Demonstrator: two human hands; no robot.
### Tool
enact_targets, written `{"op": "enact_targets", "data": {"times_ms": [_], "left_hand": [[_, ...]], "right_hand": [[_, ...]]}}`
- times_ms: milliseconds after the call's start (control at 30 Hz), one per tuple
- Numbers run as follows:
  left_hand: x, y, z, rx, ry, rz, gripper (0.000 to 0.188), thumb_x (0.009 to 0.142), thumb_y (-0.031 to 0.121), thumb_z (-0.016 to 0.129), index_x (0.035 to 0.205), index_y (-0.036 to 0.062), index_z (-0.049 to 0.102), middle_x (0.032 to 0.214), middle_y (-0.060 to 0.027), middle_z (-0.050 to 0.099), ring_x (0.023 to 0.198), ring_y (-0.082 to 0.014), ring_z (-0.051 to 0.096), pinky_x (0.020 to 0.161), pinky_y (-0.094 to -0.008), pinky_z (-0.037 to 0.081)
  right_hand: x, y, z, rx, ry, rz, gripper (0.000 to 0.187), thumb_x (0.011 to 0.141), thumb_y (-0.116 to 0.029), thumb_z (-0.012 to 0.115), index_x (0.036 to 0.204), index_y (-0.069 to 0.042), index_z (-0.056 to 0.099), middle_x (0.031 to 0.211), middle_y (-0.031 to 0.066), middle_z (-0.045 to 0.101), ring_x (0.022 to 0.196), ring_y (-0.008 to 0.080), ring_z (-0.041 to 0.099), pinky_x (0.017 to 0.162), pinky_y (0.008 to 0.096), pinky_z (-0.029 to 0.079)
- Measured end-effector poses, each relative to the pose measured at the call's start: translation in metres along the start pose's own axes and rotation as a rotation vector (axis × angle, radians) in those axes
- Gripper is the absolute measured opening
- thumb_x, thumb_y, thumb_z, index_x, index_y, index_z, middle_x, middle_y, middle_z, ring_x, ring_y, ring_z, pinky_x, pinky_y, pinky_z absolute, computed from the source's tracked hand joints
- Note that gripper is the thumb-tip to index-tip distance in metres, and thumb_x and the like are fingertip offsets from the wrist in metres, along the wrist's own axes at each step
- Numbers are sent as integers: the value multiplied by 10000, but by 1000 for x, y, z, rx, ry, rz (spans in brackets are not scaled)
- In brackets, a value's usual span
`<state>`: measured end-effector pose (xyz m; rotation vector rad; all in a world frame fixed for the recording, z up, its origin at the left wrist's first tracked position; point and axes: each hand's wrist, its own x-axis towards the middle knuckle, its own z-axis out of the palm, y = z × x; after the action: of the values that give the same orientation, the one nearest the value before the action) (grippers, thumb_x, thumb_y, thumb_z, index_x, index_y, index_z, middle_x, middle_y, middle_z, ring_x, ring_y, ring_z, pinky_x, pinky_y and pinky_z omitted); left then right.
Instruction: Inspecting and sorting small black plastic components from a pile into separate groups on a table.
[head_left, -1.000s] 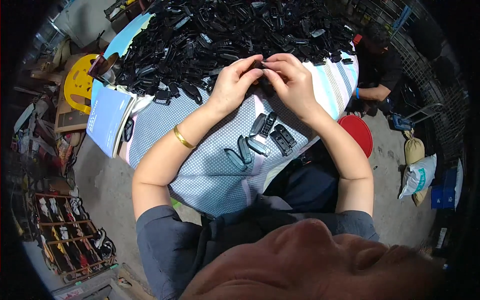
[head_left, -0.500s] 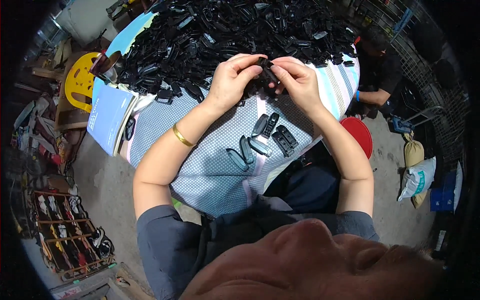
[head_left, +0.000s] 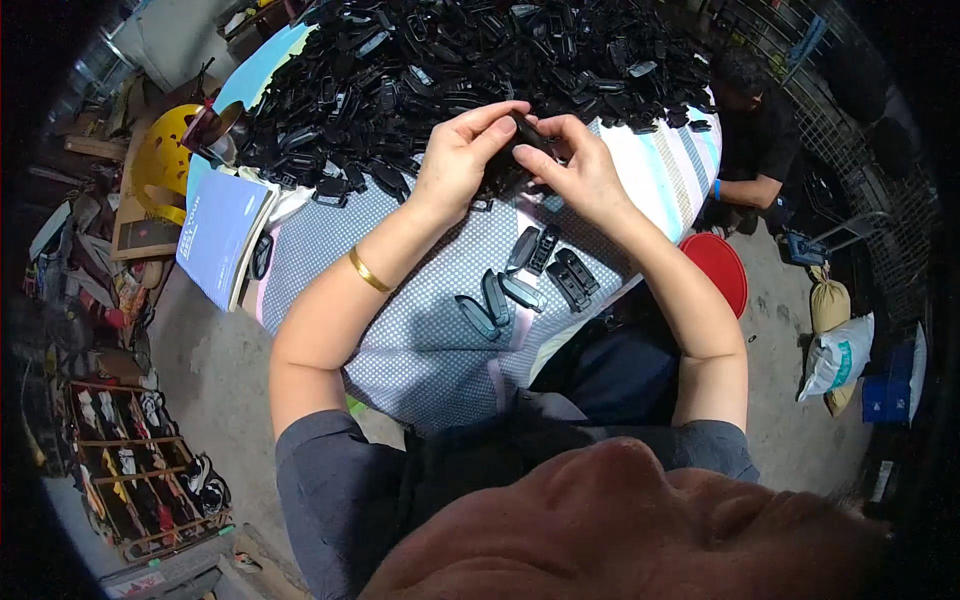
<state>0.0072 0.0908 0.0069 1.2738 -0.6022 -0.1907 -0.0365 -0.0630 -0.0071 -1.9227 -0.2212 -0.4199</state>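
Observation:
My left hand (head_left: 452,168) and my right hand (head_left: 582,172) meet at the near edge of a big pile of small black plastic casings (head_left: 480,55). Between their fingertips they hold a black plastic casing (head_left: 527,128), elongated like a key fob shell; the fingers hide part of it. Both hands are closed on it, thumbs pressed against it. Nearer to me, several loose casings lie on the patterned cloth (head_left: 410,300): a dark pair (head_left: 572,280) at the right, others with glossy faces (head_left: 523,292) to its left.
A blue-covered book (head_left: 222,235) lies at the table's left edge, beside a yellow plastic chair (head_left: 165,150). To the right are a red round lid or stool (head_left: 715,272) and sacks (head_left: 838,355) on the floor. Another person's arm (head_left: 750,192) is at the far right.
My right thumb and fingers have shifted leftward and closed further round the casing, which has turned between my fingertips. The casings on the cloth stay in place.

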Motion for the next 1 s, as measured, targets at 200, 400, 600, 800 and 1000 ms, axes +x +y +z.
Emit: {"op": "enact_targets", "data": {"times_ms": [200,400,600,800,1000], "left_hand": [[2,5,-6,15,-194,5,269,881,112,515,1108,-27,559,1020,-112,614,941,-163,575,859,-272,446],[4,2,-7,49,-158,-95,258,882,126,516,1080,-30,574,957,-99,633,873,-145,592,825,-261,460],[-4,11,4,730,-546,-164,260,845,169,558,1035,-3,605,862,-69,648,800,-106,597,732,-246,476],[-8,-5,15,925,-409,218,200,790,154,608,926,9,636,833,-116,609,728,-242,600,660,-316,480],[-8,-29,9,1275,-455,432,256,739,87,583,982,12,554,946,-103,540,876,-276,521,758,-351,459]], "right_hand": [[-6,-10,-7,-35,-58,-81,264,758,-210,687,880,16,627,735,72,609,624,127,568,534,247,444],[-3,-6,-18,-276,-41,-176,300,718,-238,693,886,5,640,772,145,634,655,271,609,588,314,471],[15,4,-94,-666,-417,87,340,662,-228,720,917,-19,639,867,139,647,786,257,626,713,330,483],[16,25,-70,-632,-459,12,322,650,-226,723,877,-10,645,808,141,649,759,257,626,698,325,481],[33,12,-74,-572,-467,-1,285,732,-176,693,925,22,626,794,127,649,704,177,616,652,298,482]]}}
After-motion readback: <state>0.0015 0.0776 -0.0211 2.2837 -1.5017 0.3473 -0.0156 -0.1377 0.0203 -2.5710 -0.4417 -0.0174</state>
